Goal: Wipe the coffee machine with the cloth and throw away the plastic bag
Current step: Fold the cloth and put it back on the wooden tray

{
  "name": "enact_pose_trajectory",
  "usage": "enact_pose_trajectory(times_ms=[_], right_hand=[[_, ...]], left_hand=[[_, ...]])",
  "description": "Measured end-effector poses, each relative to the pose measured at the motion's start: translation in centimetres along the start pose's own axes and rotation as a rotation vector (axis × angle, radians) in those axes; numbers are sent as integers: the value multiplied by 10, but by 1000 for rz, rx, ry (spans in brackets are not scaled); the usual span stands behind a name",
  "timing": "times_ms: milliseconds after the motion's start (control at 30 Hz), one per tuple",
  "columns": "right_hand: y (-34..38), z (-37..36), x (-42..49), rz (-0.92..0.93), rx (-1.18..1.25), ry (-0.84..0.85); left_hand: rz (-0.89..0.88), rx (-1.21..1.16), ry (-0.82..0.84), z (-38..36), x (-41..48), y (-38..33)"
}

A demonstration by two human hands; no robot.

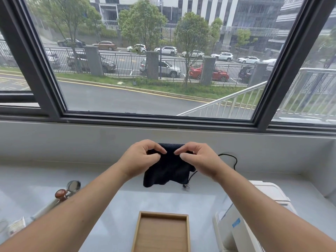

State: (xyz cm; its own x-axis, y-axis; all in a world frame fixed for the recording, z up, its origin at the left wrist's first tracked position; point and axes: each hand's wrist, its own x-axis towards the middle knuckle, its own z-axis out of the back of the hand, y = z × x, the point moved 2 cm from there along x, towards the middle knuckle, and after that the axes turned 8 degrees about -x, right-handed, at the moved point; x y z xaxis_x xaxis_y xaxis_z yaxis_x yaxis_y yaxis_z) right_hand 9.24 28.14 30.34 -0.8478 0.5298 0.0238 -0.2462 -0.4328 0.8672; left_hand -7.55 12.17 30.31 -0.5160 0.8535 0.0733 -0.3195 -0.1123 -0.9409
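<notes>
The left hand (140,157) and right hand (198,159) pinched the top edge of the dark cloth (168,168) between curled fingers; it appeared light and soft (hanging limp).

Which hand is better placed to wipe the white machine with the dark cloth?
Probably the right hand: it pinches the cloth, and the coffee machine stands on its side, beneath that forearm.

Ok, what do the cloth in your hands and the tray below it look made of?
Cloth: dark, matte woven fabric, fine ribbing near the top; it hangs limp where the left hand and right hand pinch it. Fibre type unclear. Tray: light wood, smooth satin finish, faint grain visible; solid or veneer, cannot tell.
</notes>
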Motion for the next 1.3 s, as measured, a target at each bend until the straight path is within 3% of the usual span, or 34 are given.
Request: enact_pose_trajectory(times_ms=[67,167,333,467,600,700,800,933,1100,1300], right_hand=[[-1,-4,1,9,31,-35],[3,-6,2,23,177,-76],[3,-5,7,39,512,-21],[3,-5,10,-16,670,-84],[-9,-16,9,-168,779,-111],[-25,-30,4,-335,800,-14],[-46,-44,-5,-483,670,103],[-70,-59,-6,-466,539,114],[-104,-73,-10,-476,415,22],[-149,-109,-36,-584,330,46]], left_hand=[[2,-69,-20,-2,0,-2],[11,-350,-36,-2,0,-3],[146,-700,24,-2,-3,2],[191,-577,102,-10,-6,11],[229,-605,-10,-18,-5,23],[258,-625,-96,-21,-2,39],[295,-642,-129,-23,-1,53],[344,-633,-113,-27,-1,73],[380,-257,-132,-30,-10,115],[470,-121,-68,-53,-33,166]])
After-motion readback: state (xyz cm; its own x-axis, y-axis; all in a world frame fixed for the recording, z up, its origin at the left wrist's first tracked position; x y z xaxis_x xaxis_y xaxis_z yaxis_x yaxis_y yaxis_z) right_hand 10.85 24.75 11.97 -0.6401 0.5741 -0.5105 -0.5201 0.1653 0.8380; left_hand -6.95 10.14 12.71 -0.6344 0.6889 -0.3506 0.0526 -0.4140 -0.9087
